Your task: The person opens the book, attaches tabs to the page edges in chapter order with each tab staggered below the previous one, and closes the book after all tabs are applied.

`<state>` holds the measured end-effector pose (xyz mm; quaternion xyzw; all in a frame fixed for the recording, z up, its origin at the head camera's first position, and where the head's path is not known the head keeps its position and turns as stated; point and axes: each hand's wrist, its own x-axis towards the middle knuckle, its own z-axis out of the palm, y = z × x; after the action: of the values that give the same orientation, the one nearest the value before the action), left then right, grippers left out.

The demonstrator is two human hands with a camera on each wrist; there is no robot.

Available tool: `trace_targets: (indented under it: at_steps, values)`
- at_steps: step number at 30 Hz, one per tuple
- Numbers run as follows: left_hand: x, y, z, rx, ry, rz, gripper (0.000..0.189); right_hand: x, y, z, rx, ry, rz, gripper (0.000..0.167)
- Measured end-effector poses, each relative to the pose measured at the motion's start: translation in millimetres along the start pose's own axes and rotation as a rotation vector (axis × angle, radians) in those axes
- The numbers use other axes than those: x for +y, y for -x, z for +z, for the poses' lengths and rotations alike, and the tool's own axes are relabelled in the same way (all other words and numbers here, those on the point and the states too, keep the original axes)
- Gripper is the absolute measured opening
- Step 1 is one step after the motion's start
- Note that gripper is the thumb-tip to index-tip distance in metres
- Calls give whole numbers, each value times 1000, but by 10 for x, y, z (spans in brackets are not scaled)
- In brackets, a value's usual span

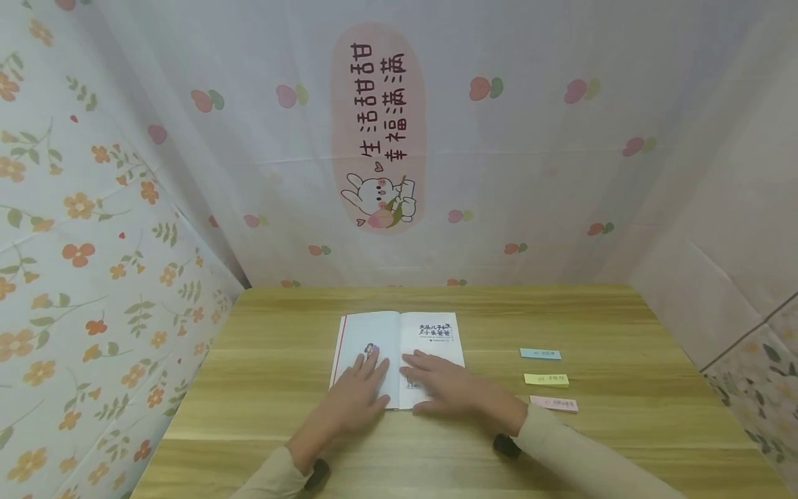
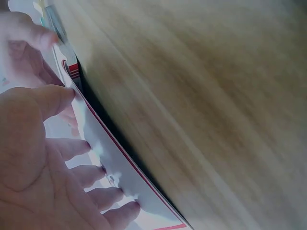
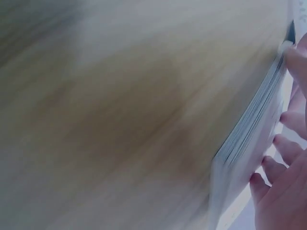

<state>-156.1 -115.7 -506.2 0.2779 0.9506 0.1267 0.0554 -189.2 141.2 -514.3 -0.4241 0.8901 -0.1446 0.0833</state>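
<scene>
An open book (image 1: 380, 326) lies on the wooden table, its left side white with a red edge and a small figure. Its right page (image 1: 436, 319) carries dark printed characters. My left hand (image 1: 358, 395) rests on the left page, fingers spread. On the right page, near its lower half, my right hand (image 1: 445, 384) lies with fingers extended. In the left wrist view, the fingertips of my left hand (image 2: 53, 163) touch the book's cover side (image 2: 115, 153). The right wrist view has the thick stack of pages (image 3: 254, 120) beside my right hand (image 3: 283, 177).
To the right of the book lie three paper strips with handwriting: a blue strip (image 1: 540, 354), a yellow strip (image 1: 546, 379) and a pink strip (image 1: 553, 403). A printed curtain (image 1: 511, 159) hangs behind the table (image 1: 262, 374), and a floral cloth (image 1: 93, 229) hangs at the left.
</scene>
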Motion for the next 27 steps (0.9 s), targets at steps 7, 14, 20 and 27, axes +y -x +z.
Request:
trace_targets:
  at_steps: [7, 14, 20, 27]
  values:
    - [22, -31, 27, 17, -28, -7, 65, 126, 256, -121, -5, -45, 33, 82]
    - [110, -100, 38, 8, -8, -2, 64, 239, 396, -141, -36, -49, 86, 79]
    - [203, -180, 94, -15, -23, -11, 65, 322, 532, -138, -23, -24, 78, 80]
    - [272, -220, 98, -27, -36, -26, 65, 375, 672, -184, 23, -25, 45, 75]
